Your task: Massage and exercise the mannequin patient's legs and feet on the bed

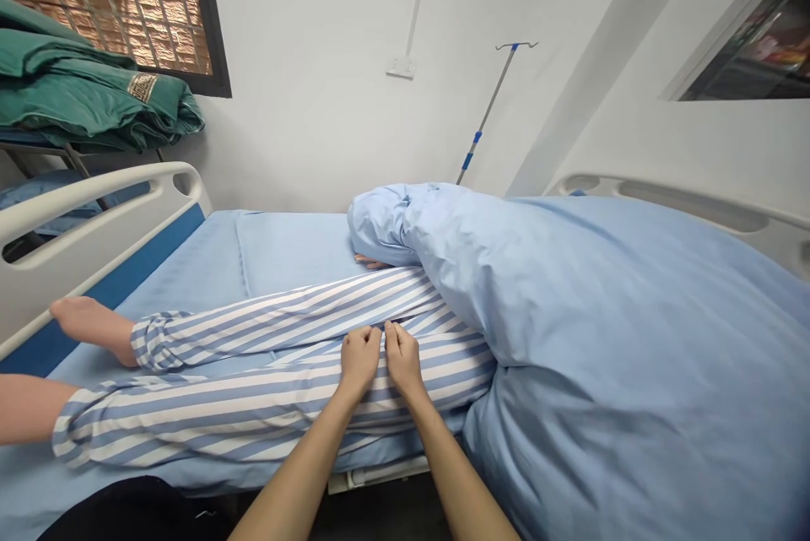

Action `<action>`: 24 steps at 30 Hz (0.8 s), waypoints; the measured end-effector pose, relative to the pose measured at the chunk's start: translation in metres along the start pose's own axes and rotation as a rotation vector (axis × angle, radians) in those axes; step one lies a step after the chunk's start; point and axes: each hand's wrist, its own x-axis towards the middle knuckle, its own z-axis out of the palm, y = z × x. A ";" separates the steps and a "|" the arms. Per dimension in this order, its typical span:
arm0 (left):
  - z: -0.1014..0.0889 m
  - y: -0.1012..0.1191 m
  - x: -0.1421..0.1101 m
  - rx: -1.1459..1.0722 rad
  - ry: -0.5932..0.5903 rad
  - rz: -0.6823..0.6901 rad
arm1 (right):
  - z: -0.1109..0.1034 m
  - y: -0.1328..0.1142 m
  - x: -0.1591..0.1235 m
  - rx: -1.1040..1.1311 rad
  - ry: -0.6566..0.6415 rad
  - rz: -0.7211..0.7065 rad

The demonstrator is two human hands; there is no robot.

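Note:
A figure in blue-and-white striped trousers (pixel 253 355) lies on a hospital bed, its upper part hidden under a light blue quilt (pixel 601 313). My left hand (pixel 359 359) and my right hand (pixel 402 359) sit side by side on the near thigh. Both have the fingers curled tight, pinching the striped cloth. A bare foot (pixel 89 323) points left by the footboard. The other lower leg (pixel 29 406) runs out of view at the left edge. A hand of the lying figure (pixel 370 262) peeks out under the quilt's edge.
The white and blue footboard (pixel 94 229) stands at the left, the headboard (pixel 683 199) at the right. A pale blue sheet (pixel 278 250) covers the mattress. Folded green blankets (pixel 89 89) lie on a rack behind. A drip pole (pixel 487 110) leans by the white wall.

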 end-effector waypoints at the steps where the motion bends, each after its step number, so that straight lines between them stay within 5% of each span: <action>1: 0.001 0.007 0.002 -0.058 0.002 0.010 | -0.001 0.001 0.000 0.032 0.000 0.008; 8: 0.021 0.035 0.004 -0.466 0.075 -0.077 | -0.010 0.001 0.003 0.314 0.009 0.097; 15: 0.048 0.003 -0.006 0.028 0.147 0.030 | -0.011 0.003 0.002 0.356 0.094 0.133; 19: 0.046 0.000 -0.007 0.078 0.124 0.041 | -0.014 0.001 0.005 0.316 0.036 0.121; 24: 0.047 0.003 -0.006 0.194 0.120 0.042 | -0.044 -0.011 0.019 0.045 -0.059 -0.030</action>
